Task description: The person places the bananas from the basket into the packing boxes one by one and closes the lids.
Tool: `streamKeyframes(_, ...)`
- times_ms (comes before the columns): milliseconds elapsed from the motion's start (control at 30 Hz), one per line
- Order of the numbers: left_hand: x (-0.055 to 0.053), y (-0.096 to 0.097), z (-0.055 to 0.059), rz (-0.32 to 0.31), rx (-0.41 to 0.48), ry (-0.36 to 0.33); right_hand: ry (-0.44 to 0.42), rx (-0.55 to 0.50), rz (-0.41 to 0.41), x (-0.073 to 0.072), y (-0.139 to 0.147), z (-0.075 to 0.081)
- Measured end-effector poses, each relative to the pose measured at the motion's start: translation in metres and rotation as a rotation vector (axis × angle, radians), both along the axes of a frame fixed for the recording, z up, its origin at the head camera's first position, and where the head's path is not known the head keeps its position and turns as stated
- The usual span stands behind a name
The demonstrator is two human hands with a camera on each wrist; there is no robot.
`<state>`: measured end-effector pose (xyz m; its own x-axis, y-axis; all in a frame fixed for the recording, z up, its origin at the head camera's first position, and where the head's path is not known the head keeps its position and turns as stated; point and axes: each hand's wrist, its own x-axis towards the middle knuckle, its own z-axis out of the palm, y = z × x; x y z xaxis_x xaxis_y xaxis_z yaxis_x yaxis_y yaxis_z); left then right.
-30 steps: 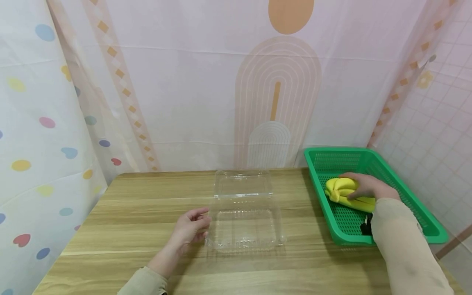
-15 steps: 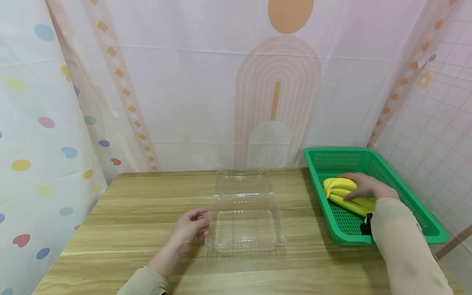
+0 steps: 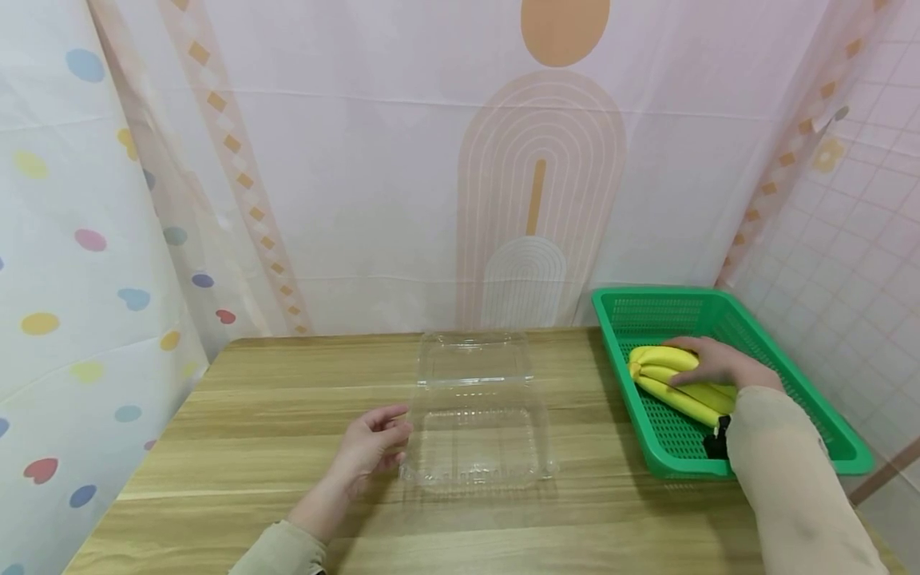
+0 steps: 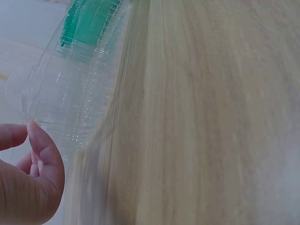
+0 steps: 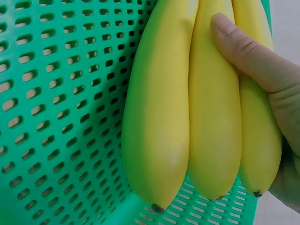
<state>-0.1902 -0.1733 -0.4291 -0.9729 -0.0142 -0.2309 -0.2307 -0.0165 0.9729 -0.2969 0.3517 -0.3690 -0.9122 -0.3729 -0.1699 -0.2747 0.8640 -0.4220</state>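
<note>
Inside the green basket at the right, my right hand (image 3: 726,363) grips a bunch of yellow bananas (image 3: 679,403). In the right wrist view, the thumb (image 5: 248,51) lies across the bananas (image 5: 159,108), and the other fingers are mostly hidden behind them. The stem end points left, toward the basket wall. At the table's middle stands a clear plastic clamshell container (image 3: 477,447), its lid (image 3: 474,359) folded back. My left hand (image 3: 370,443) has loosely bent fingers, with thumb and index tips right at the container's left edge; the left wrist view shows these fingertips (image 4: 35,131) close together.
The perforated green basket (image 3: 650,443) sits at the table's right end, with raised walls around the bananas. A wooden table (image 3: 273,415) spans the front. Patterned curtains (image 3: 374,200) hang behind its back edge and along both sides.
The bunch of bananas has turned slightly in the basket, its stem end shifting left and the front banana showing more. The right hand barely moves; the left hand and container stay put.
</note>
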Motion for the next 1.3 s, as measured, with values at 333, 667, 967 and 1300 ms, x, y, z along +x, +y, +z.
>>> streamKeyframes(333,-0.001,0.0,-0.001,0.006,0.001,0.0,0.003,-0.021,-0.006,0.002,0.006,0.001)
streamKeyframes(667,-0.001,0.001,-0.002,0.004,0.003,0.001,0.033,-0.08,-0.02,0.006,0.011,0.003)
streamKeyframes(967,-0.002,0.0,-0.004,0.001,0.015,0.0,0.049,-0.164,-0.067,0.007,0.016,0.008)
streamKeyframes(1300,-0.002,0.001,-0.004,0.006,0.009,0.0,0.039,-0.266,-0.124,0.009,0.023,0.011)
